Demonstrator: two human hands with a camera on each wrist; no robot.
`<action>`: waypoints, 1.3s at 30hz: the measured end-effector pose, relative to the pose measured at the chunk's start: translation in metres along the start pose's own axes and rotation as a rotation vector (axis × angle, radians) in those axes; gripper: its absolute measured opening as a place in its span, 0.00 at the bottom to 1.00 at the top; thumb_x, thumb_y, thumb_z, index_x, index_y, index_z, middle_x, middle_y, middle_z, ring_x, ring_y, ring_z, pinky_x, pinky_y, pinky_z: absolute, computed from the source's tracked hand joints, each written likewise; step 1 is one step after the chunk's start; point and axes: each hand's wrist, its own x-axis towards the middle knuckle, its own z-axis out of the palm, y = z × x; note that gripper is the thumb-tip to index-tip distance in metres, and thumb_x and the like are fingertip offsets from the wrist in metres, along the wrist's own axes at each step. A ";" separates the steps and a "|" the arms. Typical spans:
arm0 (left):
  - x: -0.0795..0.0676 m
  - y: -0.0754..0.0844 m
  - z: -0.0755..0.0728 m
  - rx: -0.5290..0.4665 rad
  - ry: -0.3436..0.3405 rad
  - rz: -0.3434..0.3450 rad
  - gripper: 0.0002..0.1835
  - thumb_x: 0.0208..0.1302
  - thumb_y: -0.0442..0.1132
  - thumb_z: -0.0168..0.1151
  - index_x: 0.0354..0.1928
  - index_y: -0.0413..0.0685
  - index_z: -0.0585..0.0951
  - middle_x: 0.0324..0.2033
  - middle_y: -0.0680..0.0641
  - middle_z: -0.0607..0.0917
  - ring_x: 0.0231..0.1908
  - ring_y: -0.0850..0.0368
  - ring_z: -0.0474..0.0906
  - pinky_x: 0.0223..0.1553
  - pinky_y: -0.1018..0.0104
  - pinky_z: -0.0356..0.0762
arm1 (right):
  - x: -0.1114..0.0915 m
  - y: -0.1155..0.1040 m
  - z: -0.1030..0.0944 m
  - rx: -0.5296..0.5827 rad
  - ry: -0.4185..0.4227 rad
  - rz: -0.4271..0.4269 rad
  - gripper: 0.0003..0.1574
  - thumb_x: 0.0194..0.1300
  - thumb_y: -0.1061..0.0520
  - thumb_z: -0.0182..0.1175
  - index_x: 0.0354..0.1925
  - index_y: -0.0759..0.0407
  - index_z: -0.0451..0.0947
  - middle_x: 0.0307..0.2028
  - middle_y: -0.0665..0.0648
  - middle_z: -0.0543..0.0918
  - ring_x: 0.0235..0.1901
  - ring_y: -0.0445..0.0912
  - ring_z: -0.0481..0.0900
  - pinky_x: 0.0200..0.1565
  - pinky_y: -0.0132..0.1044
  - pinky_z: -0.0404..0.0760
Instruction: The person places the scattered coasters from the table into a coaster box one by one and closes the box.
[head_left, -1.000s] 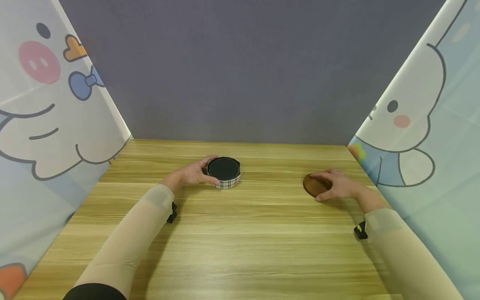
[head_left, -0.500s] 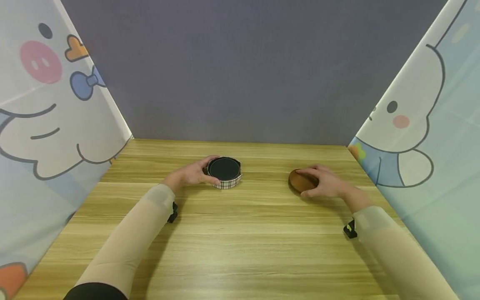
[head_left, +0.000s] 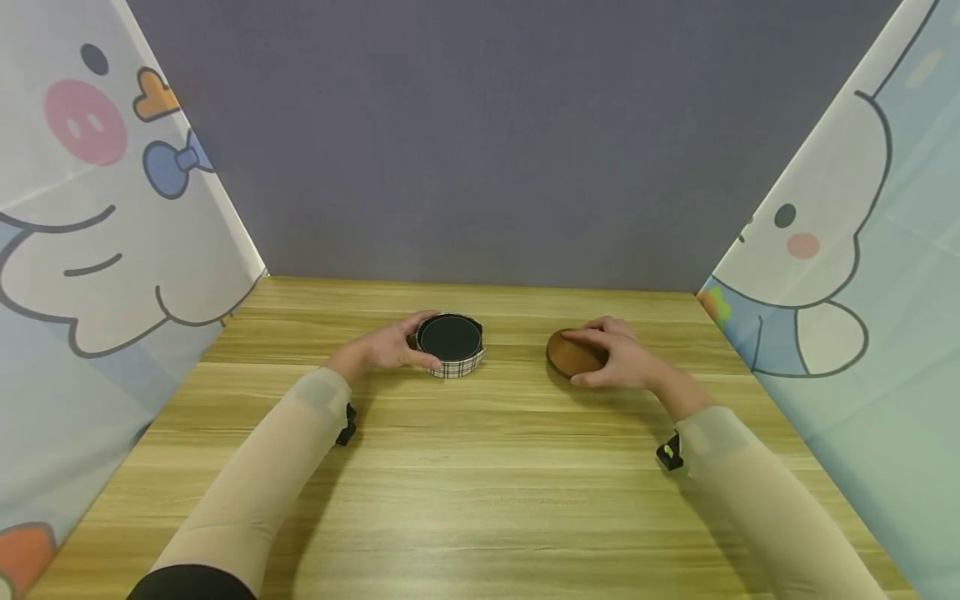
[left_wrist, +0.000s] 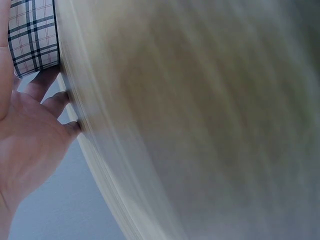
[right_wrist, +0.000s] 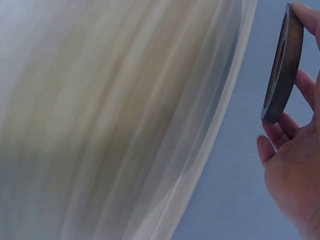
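Observation:
On the wooden table stands a low round box (head_left: pixel 450 340) with a black top and plaid sides. My left hand (head_left: pixel 393 343) grips it from the left, thumb at the front and fingers at the back; the left wrist view shows its plaid side (left_wrist: pixel 34 37) by the fingers. Farther right, my right hand (head_left: pixel 621 356) holds a round brown wooden disc (head_left: pixel 573 354) between thumb and fingers, raised off the table. From the right wrist, the disc (right_wrist: pixel 290 65) is seen nearly edge-on, with a recessed ring on its underside. Whether it is a lid or a coaster, I cannot tell.
The wooden table (head_left: pixel 480 483) reaches back to a grey upright panel (head_left: pixel 480 150). Cartoon-printed cloths hang at the left (head_left: pixel 127 250) and right (head_left: pixel 847 292) sides. Bare tabletop lies between the box and the disc.
My right hand has carried the wooden disc leftward and a little farther back, toward the plaid box, lifting it from the table. The left hand and the box have stayed in place.

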 end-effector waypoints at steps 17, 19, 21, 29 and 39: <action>0.002 -0.002 0.000 0.021 0.004 -0.008 0.62 0.69 0.45 0.80 0.91 0.54 0.46 0.82 0.31 0.65 0.80 0.32 0.66 0.80 0.37 0.63 | 0.036 -0.041 0.013 0.049 -0.003 -0.041 0.52 0.59 0.37 0.82 0.78 0.35 0.76 0.73 0.60 0.71 0.72 0.60 0.64 0.69 0.66 0.65; 0.002 -0.001 0.000 0.032 0.009 -0.010 0.62 0.69 0.46 0.81 0.91 0.55 0.46 0.82 0.31 0.64 0.80 0.32 0.65 0.80 0.36 0.61 | 0.042 -0.046 0.016 0.052 0.000 -0.051 0.52 0.59 0.36 0.82 0.78 0.35 0.76 0.73 0.59 0.71 0.72 0.60 0.65 0.69 0.65 0.65; 0.002 -0.001 0.000 0.036 0.011 -0.012 0.62 0.69 0.47 0.81 0.91 0.55 0.46 0.82 0.31 0.64 0.80 0.32 0.65 0.81 0.35 0.60 | 0.048 -0.052 0.019 0.059 0.002 -0.056 0.51 0.59 0.36 0.81 0.78 0.34 0.76 0.73 0.58 0.71 0.72 0.59 0.65 0.69 0.64 0.65; 0.001 -0.001 0.001 0.030 0.007 -0.013 0.61 0.70 0.47 0.80 0.91 0.56 0.46 0.83 0.31 0.62 0.80 0.32 0.65 0.80 0.36 0.62 | 0.078 -0.074 0.038 0.105 -0.026 -0.078 0.50 0.61 0.35 0.80 0.78 0.35 0.76 0.73 0.58 0.70 0.72 0.58 0.63 0.70 0.62 0.65; -0.001 0.000 -0.001 0.091 0.012 -0.049 0.63 0.68 0.56 0.80 0.91 0.61 0.46 0.83 0.33 0.62 0.78 0.34 0.68 0.78 0.37 0.65 | 0.112 -0.104 0.062 0.089 -0.079 -0.095 0.50 0.64 0.30 0.76 0.80 0.33 0.73 0.73 0.55 0.69 0.74 0.57 0.62 0.72 0.61 0.65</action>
